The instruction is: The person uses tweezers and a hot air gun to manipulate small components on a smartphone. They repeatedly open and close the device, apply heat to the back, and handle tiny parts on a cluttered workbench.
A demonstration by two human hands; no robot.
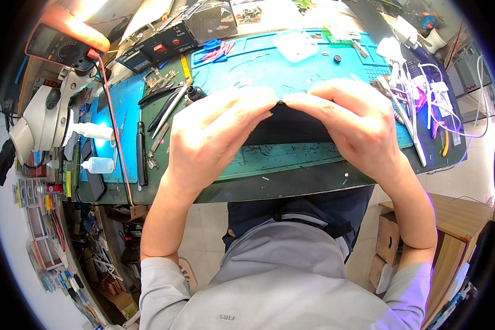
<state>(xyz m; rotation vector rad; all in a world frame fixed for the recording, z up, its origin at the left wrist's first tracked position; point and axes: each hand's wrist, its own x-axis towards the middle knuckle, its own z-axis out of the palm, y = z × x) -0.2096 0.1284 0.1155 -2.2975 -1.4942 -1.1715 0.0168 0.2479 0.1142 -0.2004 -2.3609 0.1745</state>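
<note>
In the middle of the bench, a flat black panel-like thing [292,125] sits between my hands over the blue-green work mat [283,157]. I cannot make out what kind of device it is. My left hand [214,129] pinches its upper edge, fingertips pressed together. From the other side, my right hand [357,124] is closed in the same way, its fingertips nearly meeting those of the left at the top edge. Both hands hide much of the panel's sides. A small dark bottle [195,93] stands just beyond my left hand.
At left are an orange multimeter [66,44], a white microscope [44,118], small white squeeze bottles [99,166] and black tweezers [141,148]. A black power unit [173,41] and a translucent tray [296,45] stand farther back. Tangled white cables [423,93] lie at right.
</note>
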